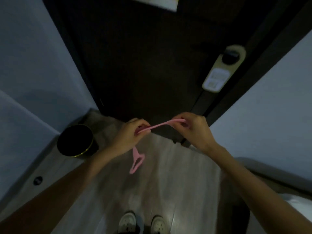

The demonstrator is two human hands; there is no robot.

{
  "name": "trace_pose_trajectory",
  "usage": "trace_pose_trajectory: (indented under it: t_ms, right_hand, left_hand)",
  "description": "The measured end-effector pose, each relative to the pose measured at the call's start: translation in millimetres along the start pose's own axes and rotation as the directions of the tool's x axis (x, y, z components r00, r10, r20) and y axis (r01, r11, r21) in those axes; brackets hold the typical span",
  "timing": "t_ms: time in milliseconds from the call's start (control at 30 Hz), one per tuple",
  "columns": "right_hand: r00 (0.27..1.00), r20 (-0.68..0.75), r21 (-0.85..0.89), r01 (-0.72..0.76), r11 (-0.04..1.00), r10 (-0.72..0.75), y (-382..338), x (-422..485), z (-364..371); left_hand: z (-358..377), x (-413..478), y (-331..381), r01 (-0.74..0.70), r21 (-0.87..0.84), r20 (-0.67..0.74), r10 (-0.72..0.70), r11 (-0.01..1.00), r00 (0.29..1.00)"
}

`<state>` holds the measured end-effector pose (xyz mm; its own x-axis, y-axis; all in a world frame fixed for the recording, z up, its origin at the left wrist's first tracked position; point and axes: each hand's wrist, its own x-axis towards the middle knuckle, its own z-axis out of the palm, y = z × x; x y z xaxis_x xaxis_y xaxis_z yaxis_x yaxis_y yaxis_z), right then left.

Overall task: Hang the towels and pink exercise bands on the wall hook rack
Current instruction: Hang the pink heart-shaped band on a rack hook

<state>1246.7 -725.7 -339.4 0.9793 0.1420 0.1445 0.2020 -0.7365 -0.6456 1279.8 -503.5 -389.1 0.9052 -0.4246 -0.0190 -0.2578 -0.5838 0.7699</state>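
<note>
Pink exercise band (160,125) is drawn taut between our two hands, above our white shoes (127,222) and the wooden floor (168,166). Our left hand (133,132) pinches one end, a pink loop dangling below it; our right hand (192,129) curls its fingers round the other. Beyond, a black bin (75,141) stands at left, then a dark door (143,65) with a pale hanger (219,71) on its handle.

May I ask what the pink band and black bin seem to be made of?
Pink band: likely matte rubber or latex; it pulls thin and its free end dangles limp. Black bin: plastic or metal, unclear in dim light; shiny gold trim.
</note>
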Motion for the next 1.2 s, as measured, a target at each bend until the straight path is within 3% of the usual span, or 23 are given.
trace_pose_trajectory:
  t_ms: [200,400,567,733,867,1033,1200]
  right_hand:
    - [0.960,-0.032,0.034,0.280,0.959,-0.279,-118.0,50.7,-80.9]
    - [0.879,-0.024,0.178,0.472,0.864,-0.475,-225.9,70.0,-118.8]
    - [0.798,0.005,0.300,0.574,0.762,-0.603,-297.0,69.3,-124.7]
    - [0.694,0.008,0.375,0.665,0.646,-0.720,-360.5,61.0,-110.8]
    - [0.621,0.038,0.398,0.709,0.582,-0.783,-405.3,47.2,-89.3]
    - [0.592,0.081,0.423,0.708,0.565,-0.802,-452.1,27.7,-57.6]
    - [0.580,0.038,0.480,0.704,0.524,-0.814,-505.9,8.1,-30.4]
  left_hand:
    - [-104.5,-25.5,73.3,-0.027,-0.013,-0.089,0.026,1.000,0.996]
    - [-179.3,-65.5,117.3,-0.006,-0.022,-0.307,-0.001,1.000,0.952]
    - [-218.6,-111.9,143.1,-0.087,-0.145,-0.562,-0.010,0.986,0.827]
    - [-244.1,-162.8,163.2,-0.133,-0.103,-0.781,0.002,0.986,0.625]
    - [-261.5,-205.2,169.5,-0.115,-0.078,-0.864,-0.010,0.990,0.503]
    - [-284.0,-263.8,171.4,-0.024,-0.007,-0.902,0.004,1.000,0.433]
    - [-313.9,-325.8,166.6,-0.002,-0.116,-0.897,-0.103,0.993,0.430]
